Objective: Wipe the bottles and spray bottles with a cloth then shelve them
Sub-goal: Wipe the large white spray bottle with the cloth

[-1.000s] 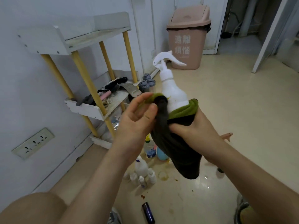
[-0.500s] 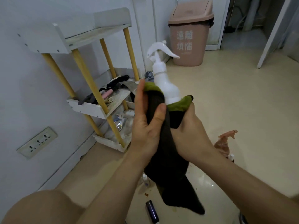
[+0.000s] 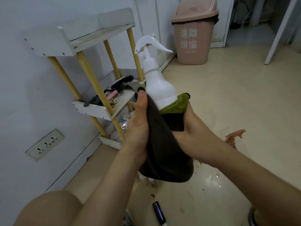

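Observation:
A white spray bottle (image 3: 157, 82) stands upright in mid-air, its lower half wrapped in a dark cloth with a green inner side (image 3: 164, 144). My left hand (image 3: 138, 123) presses the cloth against the bottle's left side, thumb up along it. From the right, my right hand (image 3: 193, 131) grips the wrapped base. A pink spray bottle (image 3: 234, 137) stands on the floor behind my right arm. A dark blue bottle (image 3: 158, 212) lies on the floor below. Small white bottles (image 3: 146, 179) peek out under the cloth.
A white shelf unit with yellow legs (image 3: 91, 75) stands against the left wall, its middle tier holding dark items. A pink lidded bin (image 3: 194, 30) is at the back. A wall socket (image 3: 44, 144) sits low on the left. The floor is stained and wet.
My left hand closed flat onto the cloth and slid down the bottle's side. The bottle and cloth shifted left and slightly up in view; the hanging cloth end bunched up.

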